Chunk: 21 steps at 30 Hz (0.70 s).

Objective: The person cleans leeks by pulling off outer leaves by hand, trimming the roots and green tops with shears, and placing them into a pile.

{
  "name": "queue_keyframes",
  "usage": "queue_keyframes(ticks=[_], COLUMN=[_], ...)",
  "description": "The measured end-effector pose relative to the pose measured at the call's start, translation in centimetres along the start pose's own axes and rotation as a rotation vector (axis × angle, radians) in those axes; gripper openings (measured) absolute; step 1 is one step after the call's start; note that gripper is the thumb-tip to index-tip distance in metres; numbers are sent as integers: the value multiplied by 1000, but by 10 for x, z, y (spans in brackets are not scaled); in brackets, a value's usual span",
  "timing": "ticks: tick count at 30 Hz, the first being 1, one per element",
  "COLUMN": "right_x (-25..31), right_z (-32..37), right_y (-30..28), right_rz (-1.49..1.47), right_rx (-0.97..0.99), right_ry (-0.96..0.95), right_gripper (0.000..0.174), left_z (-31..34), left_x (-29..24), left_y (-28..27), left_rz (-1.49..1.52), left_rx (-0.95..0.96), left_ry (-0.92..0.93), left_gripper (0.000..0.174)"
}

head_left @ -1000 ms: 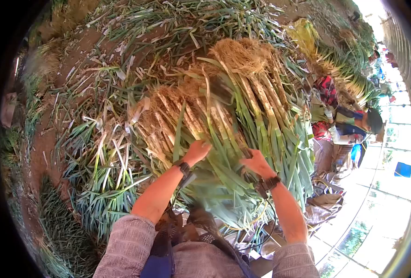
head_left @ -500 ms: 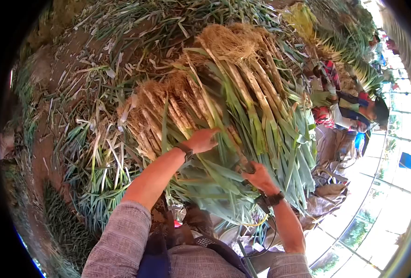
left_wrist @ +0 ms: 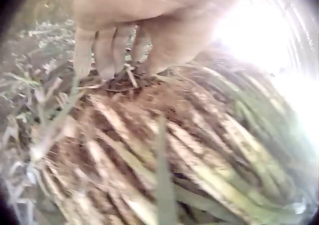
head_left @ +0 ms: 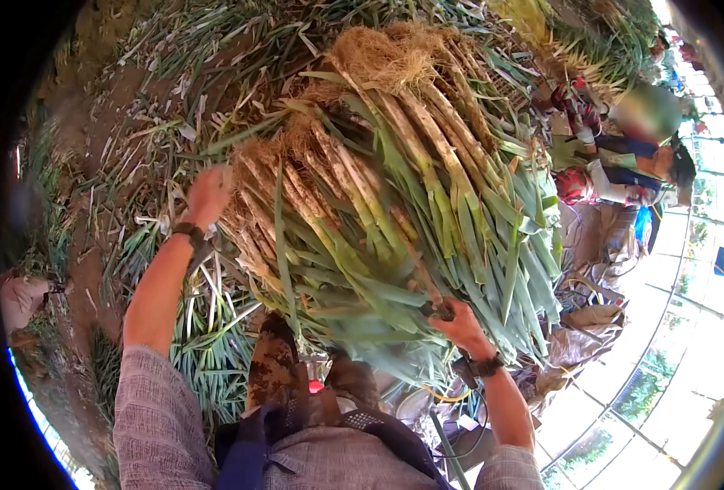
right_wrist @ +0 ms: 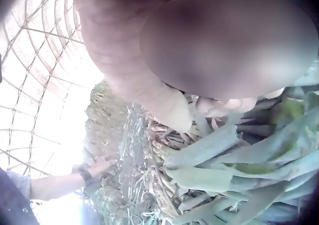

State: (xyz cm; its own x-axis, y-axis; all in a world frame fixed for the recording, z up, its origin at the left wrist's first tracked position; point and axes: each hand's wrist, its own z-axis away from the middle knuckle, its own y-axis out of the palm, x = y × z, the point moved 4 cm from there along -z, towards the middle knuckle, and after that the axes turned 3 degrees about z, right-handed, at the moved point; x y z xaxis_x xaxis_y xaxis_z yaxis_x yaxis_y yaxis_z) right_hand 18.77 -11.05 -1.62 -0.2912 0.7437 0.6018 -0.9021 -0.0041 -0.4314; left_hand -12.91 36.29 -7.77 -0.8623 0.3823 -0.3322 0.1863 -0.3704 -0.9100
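A pile of leeks (head_left: 354, 192) with brown roots and soil-streaked shafts lies in front of the person, its green leaves toward the body. My left hand (head_left: 209, 194) is by the root ends at the left of the pile. In the left wrist view the fingers of the left hand (left_wrist: 129, 30) reach down, extended, at the roots (left_wrist: 164, 98), holding nothing visible. Over the leaves, my right hand (head_left: 464, 327) grips the dark end of a long, narrow, brown blade-like tool (head_left: 423, 273); its exact kind I cannot tell. In the right wrist view a blurred patch covers much of that hand.
Loose leaves and stalks (head_left: 190, 302) litter the soil at left. A larger rooted bunch (head_left: 444, 139) forms the pile's right side. Another person (head_left: 615, 175) works at the right among brown sacking (head_left: 586, 327). Yellow sheeting (head_left: 521, 20) lies at the back.
My left hand has moved from the middle of the leeks out left to the root ends. The right hand stays over the leaves, still gripping the tool. The head view has shifted slightly.
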Motion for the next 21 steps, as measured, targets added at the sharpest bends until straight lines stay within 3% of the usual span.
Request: queue_keyframes(ticks=[3, 4, 5, 7, 8, 10, 11, 13, 15, 17, 18, 21], right_x=[0, 17, 28, 38, 26, 20, 20, 17, 7, -16, -20, -27], right_z=[-16, -17, -17, -17, -20, -10, -4, 11, 30, 42, 47, 67], right_y=[12, 11, 10, 0, -3, -11, -15, -16, -11, 0, 2, 5], right_rz=[188, 218, 216, 159, 208, 148, 83, 125, 147, 158, 111, 70], right_rx=[60, 124, 126, -35, -108, -156, -199, -148, -96, -83, -89, -91], right_ry=[-33, -44, -39, -22, -23, -52, -95, -36, 61, 93, 91, 86], right_gripper=[39, 40, 40, 42, 44, 41, 39, 45, 48, 50, 49, 46], left_z=[34, 26, 31, 28, 31, 39, 42, 39, 40, 52, 67, 136], left_x=[-116, -123, -149, -189, -209, -232, -238, -240, -244, -246, -251, -254], left_y=[26, 78, 102, 143, 155, 176, 184, 187, 183, 176, 176, 208], left_rz=[441, 420, 560, 542, 549, 786, 787, 541, 603, 855, 868, 900], left_rx=[411, 388, 440, 439, 454, 532, 538, 292, 279, 327, 215, 183], left_ry=[-133, -14, -28, -112, -111, -394, -397, -406, -355, -473, -442, -267], left_gripper=[56, 59, 70, 87, 87, 102, 102, 113, 108, 95, 80, 75])
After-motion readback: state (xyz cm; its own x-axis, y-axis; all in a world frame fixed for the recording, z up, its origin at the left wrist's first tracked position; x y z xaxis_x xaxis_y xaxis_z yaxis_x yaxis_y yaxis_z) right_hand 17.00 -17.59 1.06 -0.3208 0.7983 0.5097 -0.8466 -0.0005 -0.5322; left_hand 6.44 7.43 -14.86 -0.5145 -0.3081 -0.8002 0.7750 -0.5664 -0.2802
